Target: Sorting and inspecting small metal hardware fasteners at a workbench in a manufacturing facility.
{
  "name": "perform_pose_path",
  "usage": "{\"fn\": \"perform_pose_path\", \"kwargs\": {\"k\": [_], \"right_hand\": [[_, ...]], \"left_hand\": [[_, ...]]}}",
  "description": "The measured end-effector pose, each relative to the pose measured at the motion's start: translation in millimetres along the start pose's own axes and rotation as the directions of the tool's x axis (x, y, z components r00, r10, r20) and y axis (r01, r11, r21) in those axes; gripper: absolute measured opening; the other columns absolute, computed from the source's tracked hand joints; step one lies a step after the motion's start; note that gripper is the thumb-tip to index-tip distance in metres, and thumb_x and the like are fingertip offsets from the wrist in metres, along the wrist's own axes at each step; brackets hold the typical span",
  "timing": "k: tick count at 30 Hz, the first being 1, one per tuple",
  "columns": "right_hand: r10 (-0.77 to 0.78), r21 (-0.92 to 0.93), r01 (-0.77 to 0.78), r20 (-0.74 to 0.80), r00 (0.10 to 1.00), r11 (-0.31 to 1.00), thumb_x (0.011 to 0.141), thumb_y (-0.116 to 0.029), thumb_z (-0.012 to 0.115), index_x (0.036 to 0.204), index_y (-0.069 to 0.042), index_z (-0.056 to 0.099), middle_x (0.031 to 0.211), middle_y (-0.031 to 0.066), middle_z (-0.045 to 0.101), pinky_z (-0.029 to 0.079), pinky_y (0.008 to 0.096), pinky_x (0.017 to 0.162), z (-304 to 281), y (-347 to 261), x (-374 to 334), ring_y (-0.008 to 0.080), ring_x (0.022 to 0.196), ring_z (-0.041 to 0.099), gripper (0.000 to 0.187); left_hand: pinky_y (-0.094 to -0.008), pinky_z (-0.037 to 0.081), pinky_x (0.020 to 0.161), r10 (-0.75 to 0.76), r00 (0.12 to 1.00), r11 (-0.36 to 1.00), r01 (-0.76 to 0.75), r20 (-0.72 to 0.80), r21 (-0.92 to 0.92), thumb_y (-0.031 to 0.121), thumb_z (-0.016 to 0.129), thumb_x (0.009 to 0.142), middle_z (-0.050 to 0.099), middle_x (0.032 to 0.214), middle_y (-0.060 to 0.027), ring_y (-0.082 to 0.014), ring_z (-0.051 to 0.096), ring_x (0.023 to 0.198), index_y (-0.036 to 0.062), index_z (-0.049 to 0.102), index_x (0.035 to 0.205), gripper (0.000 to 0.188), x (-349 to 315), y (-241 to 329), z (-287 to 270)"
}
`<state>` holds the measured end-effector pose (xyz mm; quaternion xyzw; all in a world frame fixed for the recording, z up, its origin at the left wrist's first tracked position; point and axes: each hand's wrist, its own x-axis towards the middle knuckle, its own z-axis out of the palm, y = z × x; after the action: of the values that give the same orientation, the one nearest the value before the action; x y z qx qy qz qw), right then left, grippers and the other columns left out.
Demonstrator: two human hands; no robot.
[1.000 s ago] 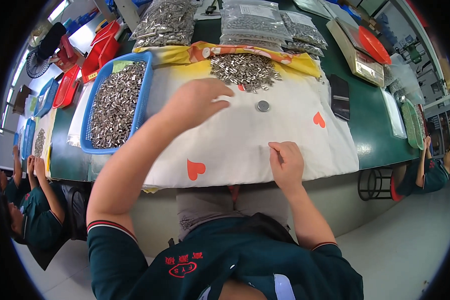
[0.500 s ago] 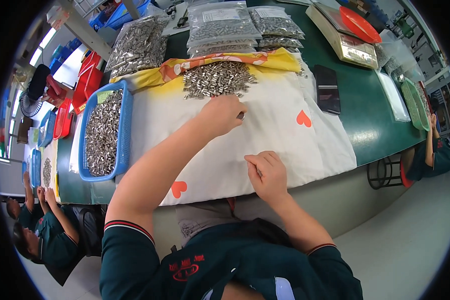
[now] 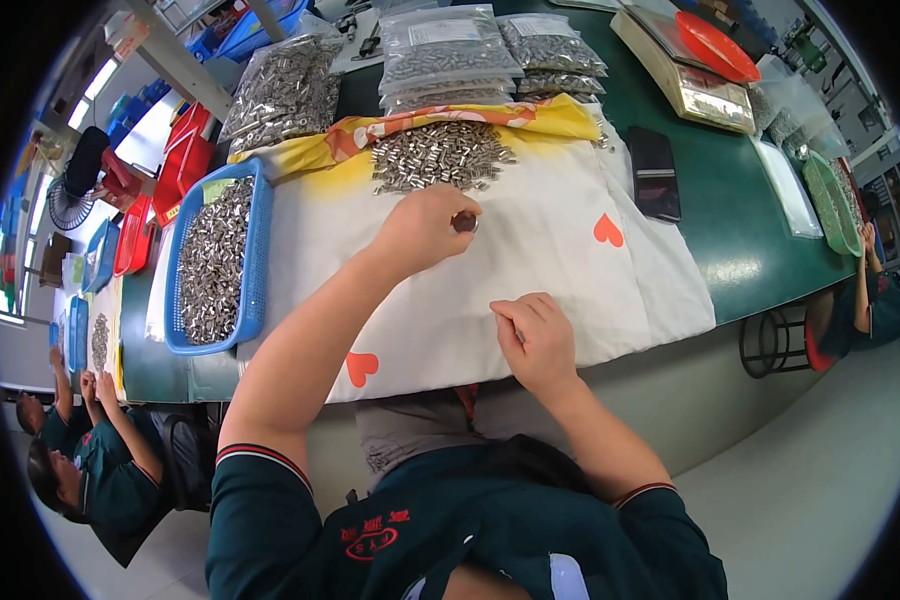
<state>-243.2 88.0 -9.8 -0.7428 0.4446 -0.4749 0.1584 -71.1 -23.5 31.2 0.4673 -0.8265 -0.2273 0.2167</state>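
A heap of small silvery metal sleeves (image 3: 440, 155) lies on the white cloth (image 3: 470, 300) before me. Just on the near side of that heap is my left hand (image 3: 422, 232), its fingers closed round a small round piece with a shiny metal rim and a dark middle (image 3: 464, 222). What kind of thing this is I cannot make out. My right hand (image 3: 540, 338) rests over the cloth's near part, fingers curled in and the thumb against them; whatever it may hold is hidden.
Left of the cloth stands a blue basket (image 3: 258, 250) full of metal pieces. Behind the heap are a rolled yellow cloth edge (image 3: 560, 118) and filled plastic bags (image 3: 450, 50). A dark phone (image 3: 655, 175) and a scale (image 3: 685, 85) with a red tray (image 3: 717, 47) lie right. Co-workers sit at both sides.
My left hand has drawn slightly back and left from the heap and turned, so the round piece in it shows more. My right hand stays in nearly the same place.
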Motion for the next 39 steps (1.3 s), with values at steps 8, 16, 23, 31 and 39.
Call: {"fn": "perform_pose_path", "kwargs": {"k": [8,16,23,31,39], "right_hand": [[0.135,0.020,-0.138,0.094,0.986,0.990,0.071,-0.001,0.058,0.080,-0.004,0.061,0.072,0.0070,0.060,0.044,0.0310,0.060,-4.4,-3.0,2.7,0.0232,0.068,0.054,0.010],[0.320,-0.080,-0.311,0.296,0.900,0.947,0.075,-0.013,0.054,0.085,-0.003,0.061,0.080,0.0120,0.062,0.045,0.0347,0.065,4.6,10.6,99.9,0.0261,0.075,0.058,0.015],[0.390,-0.356,-0.282,0.283,0.876,0.891,0.073,-0.011,0.056,0.081,-0.004,0.062,0.080,0.0125,0.061,0.046,0.0359,0.067,41.0,57.1,138.7,0.0265,0.075,0.059,0.013],[0.248,-0.480,-0.066,0.326,0.913,0.875,0.072,-0.011,0.058,0.079,-0.004,0.060,0.073,0.0109,0.059,0.044,0.0386,0.068,40.5,66.7,134.1,0.0278,0.072,0.056,0.010],[0.363,0.151,-0.443,0.377,0.852,0.884,0.075,-0.004,0.056,0.085,-0.005,0.061,0.080,0.0060,0.061,0.044,0.0251,0.069,49.6,15.4,147.9,0.0172,0.074,0.057,0.011]], "left_hand": [[-0.0255,0.049,0.067,-0.335,0.915,-0.107,0.199,0.224,-0.974,0.016,0.062,0.077,0.057,0.101,-0.0063,-0.0138,0.057,0.082,0.0064,0.048,0.114,0.041,-43.9,-16.7,-11.4],[-0.0236,0.049,0.070,-0.298,0.930,-0.272,0.131,0.213,-0.953,0.012,0.054,0.083,0.059,0.097,-0.0061,-0.0135,0.058,0.085,0.0032,0.046,0.116,0.036,-59.4,-30.5,-9.4],[-0.0238,0.049,0.072,-0.299,0.918,-0.272,0.180,0.261,-0.945,0.010,0.051,0.084,0.056,0.107,-0.0111,-0.0145,0.058,0.087,0.0037,0.045,0.118,0.035,-57.6,-47.8,-0.2],[-0.0246,0.049,0.075,-0.256,0.932,-0.311,0.173,0.257,-0.935,0.009,0.051,0.084,0.056,0.109,-0.0103,-0.0161,0.058,0.091,0.0048,0.048,0.117,0.034,-54.7,-52.1,-3.9],[-0.0247,0.048,0.076,-0.257,0.941,-0.316,0.132,0.219,-0.940,0.007,0.052,0.084,0.057,0.104,-0.0053,-0.0123,0.056,0.092,0.0038,0.049,0.115,0.031,-55.2,-56.2,-5.2]]}}
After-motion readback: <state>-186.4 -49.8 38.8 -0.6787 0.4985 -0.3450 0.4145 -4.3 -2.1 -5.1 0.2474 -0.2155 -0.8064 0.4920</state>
